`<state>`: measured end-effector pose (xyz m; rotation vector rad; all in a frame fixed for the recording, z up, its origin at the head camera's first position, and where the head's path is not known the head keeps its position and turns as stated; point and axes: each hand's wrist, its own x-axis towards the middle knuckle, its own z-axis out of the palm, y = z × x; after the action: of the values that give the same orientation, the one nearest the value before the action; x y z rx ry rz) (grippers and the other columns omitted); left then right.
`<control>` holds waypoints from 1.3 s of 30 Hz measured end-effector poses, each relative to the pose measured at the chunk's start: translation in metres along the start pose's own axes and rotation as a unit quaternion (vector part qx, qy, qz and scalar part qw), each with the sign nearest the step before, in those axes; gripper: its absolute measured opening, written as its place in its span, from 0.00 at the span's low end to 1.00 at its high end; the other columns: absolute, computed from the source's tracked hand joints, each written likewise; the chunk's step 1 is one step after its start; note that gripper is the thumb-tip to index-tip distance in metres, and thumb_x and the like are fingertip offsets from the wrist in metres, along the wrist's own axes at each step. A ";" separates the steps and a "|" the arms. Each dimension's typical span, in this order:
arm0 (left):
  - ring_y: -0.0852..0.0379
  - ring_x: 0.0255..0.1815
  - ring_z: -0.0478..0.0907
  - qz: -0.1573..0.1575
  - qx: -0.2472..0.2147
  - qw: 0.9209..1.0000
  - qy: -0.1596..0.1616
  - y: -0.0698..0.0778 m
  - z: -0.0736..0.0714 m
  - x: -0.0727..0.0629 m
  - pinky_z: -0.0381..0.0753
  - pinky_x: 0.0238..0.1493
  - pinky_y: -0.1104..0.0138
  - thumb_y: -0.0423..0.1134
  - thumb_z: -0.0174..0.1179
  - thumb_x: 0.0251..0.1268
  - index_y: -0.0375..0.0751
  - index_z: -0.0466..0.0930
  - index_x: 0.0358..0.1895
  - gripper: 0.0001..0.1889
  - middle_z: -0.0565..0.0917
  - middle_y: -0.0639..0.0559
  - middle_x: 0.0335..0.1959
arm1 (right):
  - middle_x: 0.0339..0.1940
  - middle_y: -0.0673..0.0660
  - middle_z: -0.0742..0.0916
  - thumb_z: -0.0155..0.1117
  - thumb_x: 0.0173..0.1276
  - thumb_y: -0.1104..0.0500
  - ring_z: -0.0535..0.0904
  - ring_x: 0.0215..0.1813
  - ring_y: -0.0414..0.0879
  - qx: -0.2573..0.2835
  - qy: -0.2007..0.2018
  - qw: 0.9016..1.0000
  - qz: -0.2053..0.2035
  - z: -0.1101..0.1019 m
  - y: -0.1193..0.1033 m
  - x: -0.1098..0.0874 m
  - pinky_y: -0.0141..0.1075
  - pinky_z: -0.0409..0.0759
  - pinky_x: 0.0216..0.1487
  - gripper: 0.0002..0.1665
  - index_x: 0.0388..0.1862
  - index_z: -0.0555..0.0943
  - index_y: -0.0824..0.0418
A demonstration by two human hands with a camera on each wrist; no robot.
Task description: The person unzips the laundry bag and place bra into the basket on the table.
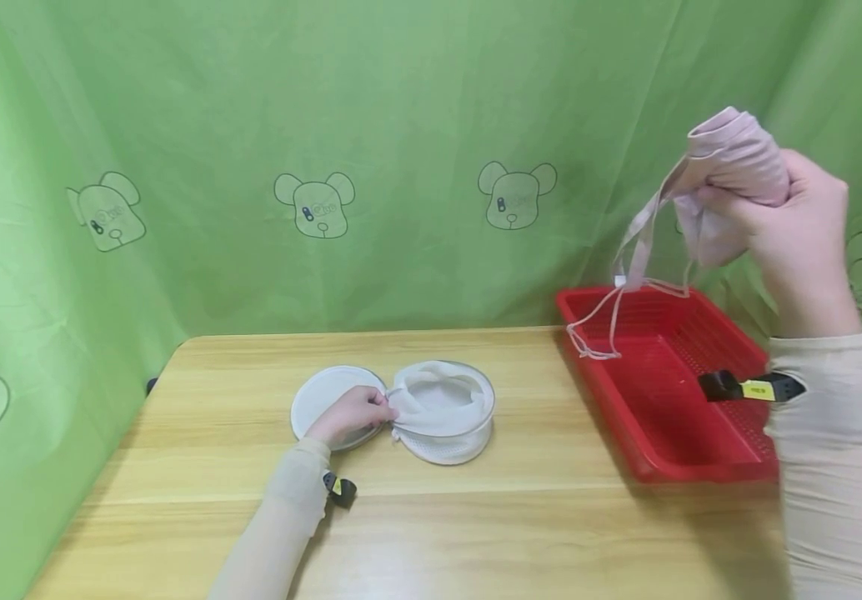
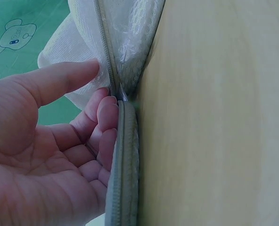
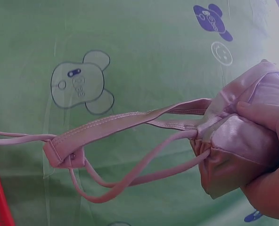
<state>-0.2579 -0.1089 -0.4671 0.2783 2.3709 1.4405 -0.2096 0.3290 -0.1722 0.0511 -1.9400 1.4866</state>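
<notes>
High at the right in the head view, my right hand [image 1: 814, 225] grips a folded pale pink bra [image 1: 739, 158]. Its band and thin straps hang down over the red basket [image 1: 649, 467]. The right wrist view shows the bra's satiny cups [image 3: 245, 141] bunched between thumb and fingers. On the table, my left hand [image 1: 352, 414] pinches the edge of a round white mesh laundry bag [image 1: 449, 446]. That bag's lid [image 1: 318, 400] lies folded back to the left, partly under the hand. Up close, the left fingers curl at the zipper rim [image 2: 123, 155].
The red plastic basket stands at the right of the wooden table [image 1: 536, 533], its floor visible. A green curtain [image 1: 416, 283] with bear-head prints hangs behind the table and along the left side.
</notes>
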 end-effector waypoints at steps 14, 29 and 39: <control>0.57 0.29 0.72 -0.002 0.002 1.000 -0.003 -0.001 -0.002 -0.002 0.72 0.37 0.69 0.40 0.66 0.59 0.41 0.75 0.28 0.10 0.76 0.54 0.24 | 0.27 0.38 0.85 0.75 0.51 0.69 0.72 0.33 0.35 -0.044 0.013 0.999 0.030 -0.024 0.013 -0.001 0.20 0.72 0.28 0.16 0.38 0.87 0.53; 0.58 0.29 0.71 -0.001 0.005 1.000 0.001 0.001 -0.002 -0.001 0.72 0.37 0.69 0.39 0.66 0.59 0.41 0.75 0.28 0.09 0.76 0.54 0.25 | 0.29 0.34 0.83 0.75 0.55 0.63 0.73 0.34 0.33 -0.094 -0.016 0.993 0.075 -0.029 0.059 -0.005 0.22 0.71 0.26 0.18 0.44 0.84 0.48; 0.57 0.30 0.72 -0.002 0.004 1.000 -0.002 0.000 -0.001 -0.001 0.72 0.39 0.69 0.40 0.66 0.59 0.41 0.75 0.28 0.10 0.76 0.54 0.25 | 0.28 0.31 0.82 0.75 0.57 0.58 0.74 0.33 0.31 -0.133 -0.034 0.985 0.101 -0.036 0.084 -0.003 0.22 0.75 0.25 0.15 0.42 0.82 0.45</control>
<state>-0.2573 -0.1105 -0.4661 0.2777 2.3725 1.4276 -0.2250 0.3877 -0.2408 -0.2230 -2.2376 1.3505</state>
